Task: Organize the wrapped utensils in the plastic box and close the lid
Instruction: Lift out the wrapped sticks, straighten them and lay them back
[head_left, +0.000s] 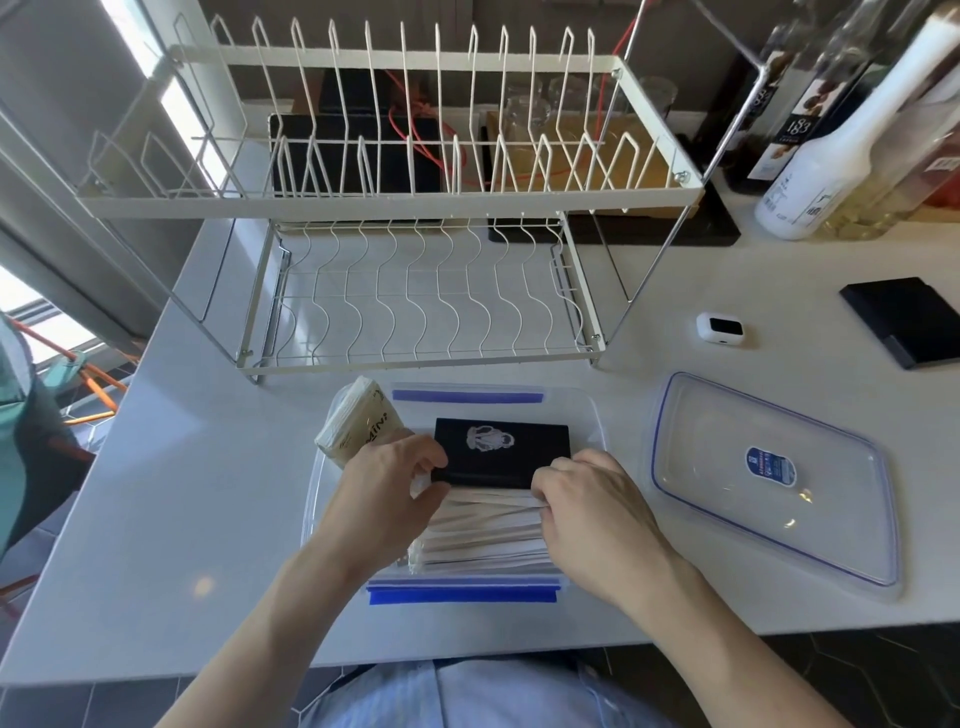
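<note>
A stack of paper-wrapped utensils (483, 530) lies lengthwise across the near half of a clear plastic box (597, 415) with blue latches, which sits open on the white counter (197, 519) directly in front of the person. Both bare hands reach into the box from the near side. The left hand (384, 493) bears on the left end of the stack, its fingers (421, 457) curled together around the wrapper ends. The right hand (592, 504) presses on the right end, fingers (545, 480) bent and closed against the top wrappers. Just beyond the stack, inside the box, lies a black packet (501, 447) with a pale printed figure; both hands touch its near edge. A cream-coloured napkin pack (358, 426) leans at the box's far left corner, tilted over the rim. The transparent lid (769, 478), blue-seamed and carrying a round blue label, rests flat on the counter just to the right of the box, apart from it. Behind the box stands a white two-tier wire dish rack (415, 208), both tiers bare. Farther right lie a small white case (721, 328) and a black flat object (909, 319), with bottles (841, 156) at the far right corner.
</note>
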